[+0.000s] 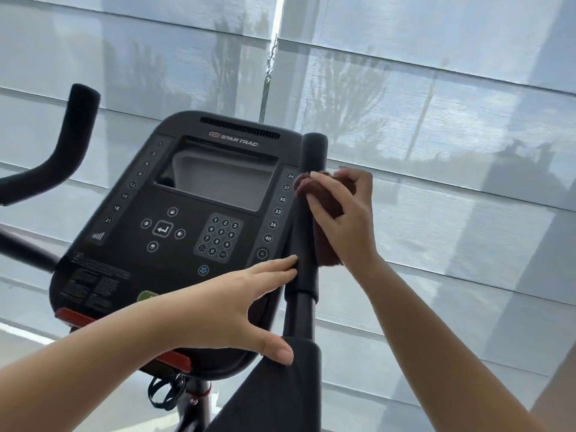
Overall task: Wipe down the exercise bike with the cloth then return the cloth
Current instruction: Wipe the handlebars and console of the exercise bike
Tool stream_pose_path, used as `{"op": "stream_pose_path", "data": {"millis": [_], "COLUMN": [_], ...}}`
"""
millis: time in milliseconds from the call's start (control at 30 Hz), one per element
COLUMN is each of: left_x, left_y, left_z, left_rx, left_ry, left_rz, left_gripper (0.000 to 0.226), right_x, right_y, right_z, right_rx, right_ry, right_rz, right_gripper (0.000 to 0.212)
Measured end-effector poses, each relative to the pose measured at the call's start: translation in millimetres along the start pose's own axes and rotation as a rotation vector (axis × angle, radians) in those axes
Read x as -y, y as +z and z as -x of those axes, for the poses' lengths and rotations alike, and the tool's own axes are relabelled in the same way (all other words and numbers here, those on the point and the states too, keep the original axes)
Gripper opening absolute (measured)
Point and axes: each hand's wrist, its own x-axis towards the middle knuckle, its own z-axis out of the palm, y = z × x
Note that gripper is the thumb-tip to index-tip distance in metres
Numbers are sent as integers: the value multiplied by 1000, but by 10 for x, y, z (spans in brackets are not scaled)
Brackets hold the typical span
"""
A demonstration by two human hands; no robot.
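Note:
The exercise bike's black console point(174, 219) with a screen and keypad fills the middle of the view. Its right handlebar grip point(308, 219) stands upright beside the console. My right hand point(339, 213) grips a brown cloth point(327, 247) and holds it against the right side of that grip. My left hand point(237, 304) reaches across below the console with straight fingers. Its fingertips touch the left side of the same grip, lower down.
The left handlebar point(62, 148) curves up at the far left. A red strip point(93, 322) runs along the console's lower edge, and a black bottle cage point(165, 391) sits below it. Grey window blinds point(436, 120) close off the space right behind the bike.

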Motion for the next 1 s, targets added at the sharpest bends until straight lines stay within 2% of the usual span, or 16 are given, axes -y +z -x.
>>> {"op": "stream_pose_path", "data": {"millis": [100,267,367,433,533,600,700,767,833,900,1000], "left_x": [20,38,41,40,34,33,29,33,35,42,65], "left_y": [30,23,24,29,37,41,35,35,31,30,21], "left_z": [9,35,60,67,71,78,86,92,105,118,123], "left_rx": [11,12,22,24,21,22,38,43,52,62,53], "left_ry": [7,32,29,24,30,33,27,31,38,48,82], "left_rz": [19,48,41,45,54,67,54,46,52,53,72], "left_gripper": [106,103,102,103,104,103,103,103,102,102,102], "right_x": [5,-52,-41,9,80,97,80,124,174,278,459], "right_y": [65,-41,-111,-71,23,48,28,-26,-128,-267,-400], "right_z": [-247,260,432,247,-317,-577,-402,-29,333,628,895], "right_rx": [-57,159,195,118,-134,-185,-85,85,222,284,307], "right_ry": [-26,-7,37,2,53,80,100,117,222,328,351], "right_rz": [22,-55,-97,-12,18,9,-44,-64,-124,-249,-286], "right_gripper": [33,31,32,32,31,29,30,30,26,30,26]}}
